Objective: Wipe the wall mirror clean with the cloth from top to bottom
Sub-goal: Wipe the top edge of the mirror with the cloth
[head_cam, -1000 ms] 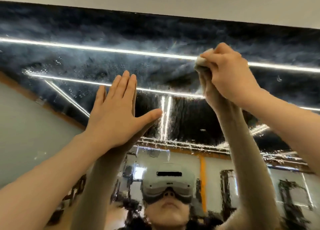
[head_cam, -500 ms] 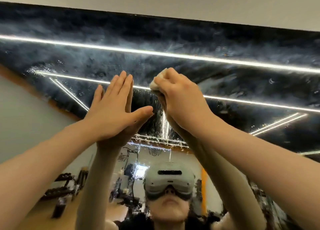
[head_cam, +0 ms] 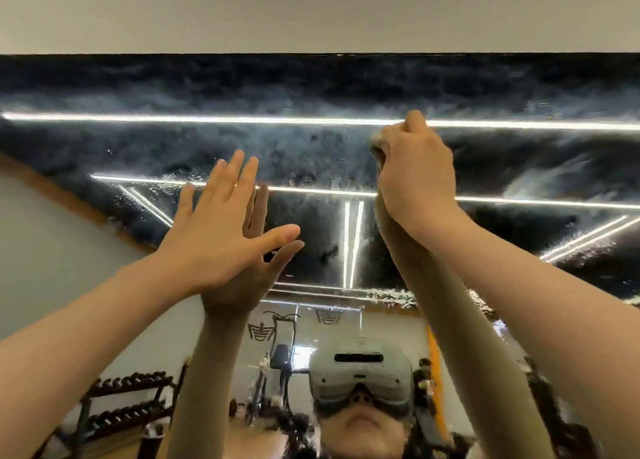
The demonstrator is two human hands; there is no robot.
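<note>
Head view. The right hand, fingers curled tight around the bunched cloth, presses it against the wall mirror in the upper band, right of the mirror's centre and just below the upper reflected light strip. Half a second earlier the same hand worked lower and further left, close beside the left hand; it has since swept up and to the right, which suggests a back-and-forth scrubbing pass across the top zone, not yet a descent. The left hand lies flat and spread on the glass, holding nothing, left of centre, unchanged in place. Only a pale edge of cloth shows at the fingertips. Cloudy smears and droplets cover the upper glass; the task appears early.
</note>
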